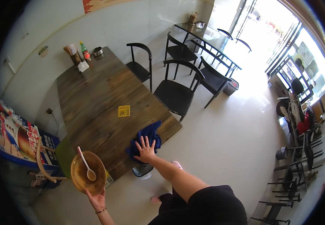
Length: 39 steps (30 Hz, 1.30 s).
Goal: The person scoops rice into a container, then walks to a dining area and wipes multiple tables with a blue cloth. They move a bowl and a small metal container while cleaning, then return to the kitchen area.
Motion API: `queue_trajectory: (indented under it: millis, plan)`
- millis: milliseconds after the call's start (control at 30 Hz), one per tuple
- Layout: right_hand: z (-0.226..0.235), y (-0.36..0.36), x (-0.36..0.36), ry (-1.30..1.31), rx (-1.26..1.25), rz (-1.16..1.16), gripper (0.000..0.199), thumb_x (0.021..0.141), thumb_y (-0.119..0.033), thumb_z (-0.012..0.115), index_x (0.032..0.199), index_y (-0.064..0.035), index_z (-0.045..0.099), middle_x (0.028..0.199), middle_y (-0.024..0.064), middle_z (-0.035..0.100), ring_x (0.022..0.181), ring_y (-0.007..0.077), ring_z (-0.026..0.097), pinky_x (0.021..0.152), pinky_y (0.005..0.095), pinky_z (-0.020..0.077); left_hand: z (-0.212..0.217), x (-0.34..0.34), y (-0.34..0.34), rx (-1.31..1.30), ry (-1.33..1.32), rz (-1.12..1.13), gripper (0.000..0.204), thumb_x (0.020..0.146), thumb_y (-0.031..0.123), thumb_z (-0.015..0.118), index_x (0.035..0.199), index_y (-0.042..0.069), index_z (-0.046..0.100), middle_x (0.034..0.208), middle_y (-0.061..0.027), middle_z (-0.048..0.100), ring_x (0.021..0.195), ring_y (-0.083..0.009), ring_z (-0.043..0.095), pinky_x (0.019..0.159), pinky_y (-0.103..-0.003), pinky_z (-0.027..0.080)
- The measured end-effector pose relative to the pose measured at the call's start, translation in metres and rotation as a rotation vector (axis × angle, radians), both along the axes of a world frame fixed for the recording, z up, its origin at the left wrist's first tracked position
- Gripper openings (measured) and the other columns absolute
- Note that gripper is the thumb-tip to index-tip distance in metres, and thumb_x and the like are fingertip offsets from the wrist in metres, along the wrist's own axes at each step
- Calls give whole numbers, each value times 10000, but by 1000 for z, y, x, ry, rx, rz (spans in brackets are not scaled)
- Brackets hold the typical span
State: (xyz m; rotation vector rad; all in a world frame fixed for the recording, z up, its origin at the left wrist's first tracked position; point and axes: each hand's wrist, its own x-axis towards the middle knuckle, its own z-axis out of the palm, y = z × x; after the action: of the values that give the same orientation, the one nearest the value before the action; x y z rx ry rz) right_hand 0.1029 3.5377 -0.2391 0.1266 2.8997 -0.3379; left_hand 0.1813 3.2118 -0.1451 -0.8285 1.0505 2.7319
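Blue cloth (150,129) lies crumpled on the wood-grained tabletop (95,95), close to the edge nearest the body, its soft folds showing a slight sheen. The right hand (145,150) presses on it palm down, fingers stretched straight and fanned wide – flattening the fabric rather than gripping it. The cloth's long axis slants across the tabletop, one peaked corner pointing away from the body, toward the right long edge.

By the near left corner, the left hand (97,198) is closed on the near rim of a round brown bowl (77,170); the fingers beneath are mostly hidden. The bowl tilts, showing its stained inside, where a smooth spoon (84,161) leans – pale handle over the far rim, rounded scoop toward the near side.

Farther out, a flat yellow square card (124,111) lies mid-tabletop. At the far end stand a green bottle (83,48) and a shiny round tin (98,52). Black chairs (175,97) with curved backs line the right long edge.
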Motion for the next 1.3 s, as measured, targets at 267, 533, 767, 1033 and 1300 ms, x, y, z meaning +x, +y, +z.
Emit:
queue_trajectory:
  millis: [267,533,767,1033,1300]
  plan:
    - [1,-151,21,55,-99,456,756,765,-534,532,1381,-192,257,1459,137,102,1341,339,50,974,658,87,-3,68,-63,39,11,73,561,851,444,524,1298,146,360,1269,-60,450,1093,-252,483,823,-420,480]
    - [-26,-190,27,254,-232,738,540,765,-485,544,1254,-271,466,1413,35,280,1309,279,185,1020,571,129,9,96,-60,-4,-35,151,560,862,455,496,1313,167,330,1313,-34,405,1140,-243,447,824,-425,485]
    - [-10,37,20,419,-136,137,565,623,-324,695,1150,-234,512,1305,100,374,1198,327,344,881,575,309,14,117,-49,41,-20,162,543,865,444,498,1296,151,347,1295,-50,421,1127,-252,458,818,-434,487]
    - [-39,176,-19,108,220,-392,636,818,-535,441,1367,-273,253,1446,149,162,1329,350,137,968,649,161,22,137,-38,-10,-39,122,558,865,468,479,1286,122,355,1280,-61,435,1110,-256,474,809,-430,489]
    - [-30,94,-12,70,218,-506,786,770,-622,460,1392,-213,209,1417,273,114,1307,455,82,959,661,120,24,157,-71,-10,-5,96,556,892,490,396,1300,118,333,1285,-96,435,1114,-267,489,827,-425,493]
